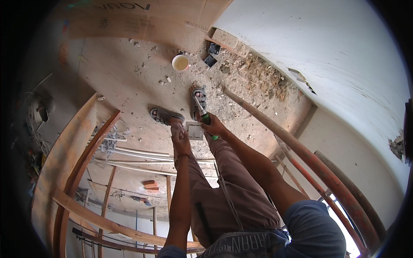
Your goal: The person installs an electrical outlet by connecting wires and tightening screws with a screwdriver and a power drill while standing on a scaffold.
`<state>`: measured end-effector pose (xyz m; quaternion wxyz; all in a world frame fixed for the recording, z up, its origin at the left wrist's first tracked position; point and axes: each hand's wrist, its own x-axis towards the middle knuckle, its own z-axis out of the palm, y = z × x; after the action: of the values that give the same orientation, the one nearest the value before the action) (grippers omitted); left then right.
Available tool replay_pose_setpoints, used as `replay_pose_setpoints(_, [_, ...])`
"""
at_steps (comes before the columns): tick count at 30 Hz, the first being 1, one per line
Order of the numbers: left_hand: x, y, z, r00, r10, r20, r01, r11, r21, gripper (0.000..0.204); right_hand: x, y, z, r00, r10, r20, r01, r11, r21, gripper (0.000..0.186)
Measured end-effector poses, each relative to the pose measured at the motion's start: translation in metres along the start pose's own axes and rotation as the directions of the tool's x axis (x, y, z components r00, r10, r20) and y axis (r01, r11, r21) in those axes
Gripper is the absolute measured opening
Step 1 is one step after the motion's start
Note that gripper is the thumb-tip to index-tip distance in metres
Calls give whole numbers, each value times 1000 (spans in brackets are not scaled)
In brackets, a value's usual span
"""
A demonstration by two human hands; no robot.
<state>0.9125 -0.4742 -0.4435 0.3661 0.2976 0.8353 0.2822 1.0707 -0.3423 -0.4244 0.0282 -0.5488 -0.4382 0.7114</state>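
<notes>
A square, pale grey wall switch with rocker keys is between my two hands, above my lap and near my feet. At its left edge my left hand is closed, its fingers curled against the plate; part of the grip is hidden. My right hand wraps round the green and black handle of a screwdriver. The metal shaft slants up and left, over my right sandal. Fingers of that same hand overlap the switch's right edge. My left sandal is on the dusty floor.
A white bucket and two black square boxes are ahead, by rubble along the wall. Wooden boards frame the left; poles slant down the right. A large cardboard sheet fills the top. White pipes lie behind my feet.
</notes>
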Motion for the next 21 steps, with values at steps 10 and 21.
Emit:
replay_pose_setpoints(10, [13,-27,10,855,-364,370,495,787,-368,31,44,36,-2,999,49,12,-47,995,-90,48])
replay_pose_setpoints(21, [41,-89,36,895,-325,306,444,715,-540,26,111,37,-11,992,95,-79,-113,957,-268,36])
